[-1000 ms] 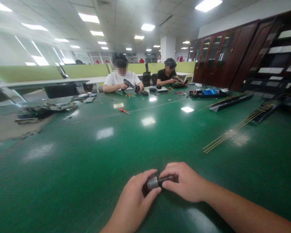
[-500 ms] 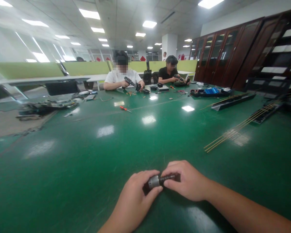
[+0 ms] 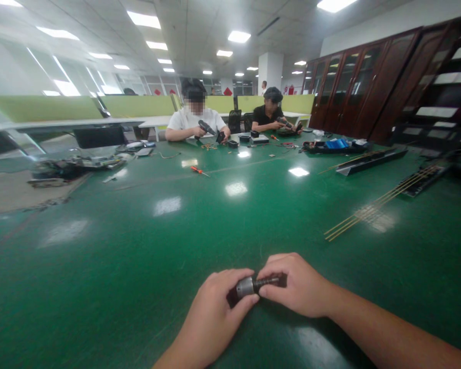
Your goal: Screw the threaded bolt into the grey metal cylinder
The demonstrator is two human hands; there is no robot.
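Observation:
Low over the near part of the green table, my left hand (image 3: 214, 308) is closed around a grey metal cylinder with a dark stepped shaft (image 3: 245, 287). Its thumb and index finger lie along the two sides of the cylinder, and the palm hides the left end. From the right, my right hand (image 3: 301, 287) pinches the shaft, thumb on the near side and fingers on the far side. The shaft's thin tip points right, into the hollow of that hand. Whether the part touches the table cannot be made out.
An orange screwdriver (image 3: 198, 170) lies mid-table on the green top (image 3: 200, 230). Thin rods (image 3: 363, 218) stretch toward the black trays at right. Electronic parts (image 3: 77, 168) are heaped at left. Across the table two people handle power drills (image 3: 206, 127) near small black boxes (image 3: 232, 144).
Both hands and the metal part hold nearly the same place. The whole view has shifted very slightly; no other change is visible.

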